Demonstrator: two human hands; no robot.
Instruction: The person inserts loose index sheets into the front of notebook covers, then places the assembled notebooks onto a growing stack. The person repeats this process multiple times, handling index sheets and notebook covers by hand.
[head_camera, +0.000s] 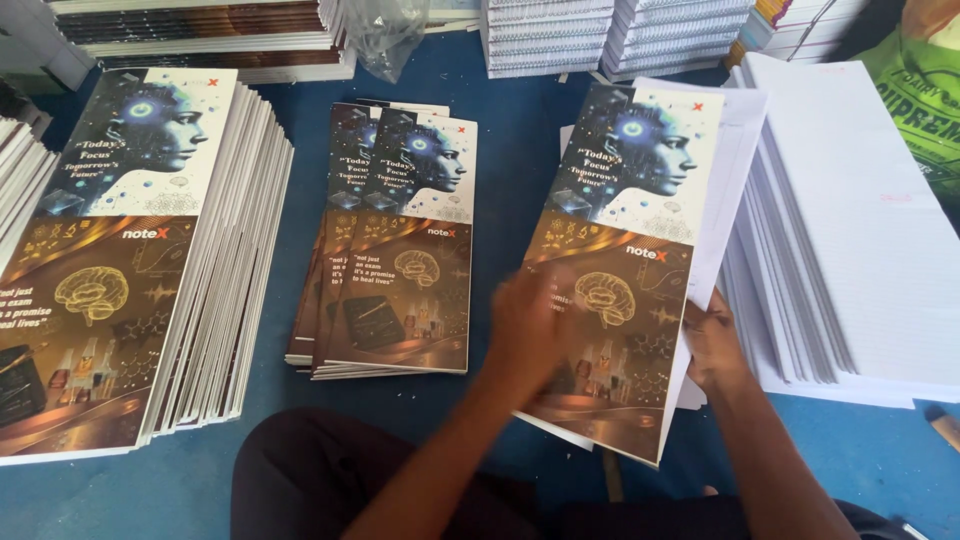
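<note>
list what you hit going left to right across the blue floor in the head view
tall stack of printed covers → small pile of folded covers → left hand → cover sheet being handled → right hand → stack of white ruled paper

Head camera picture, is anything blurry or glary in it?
In the head view, the left hand is smeared by motion blur on the printed cover sheet; the right hand at that sheet's edge is sharper. The left cover stack looks crisp, lighting is soft and even, and the white paper stack shows no harsh glare.
</note>
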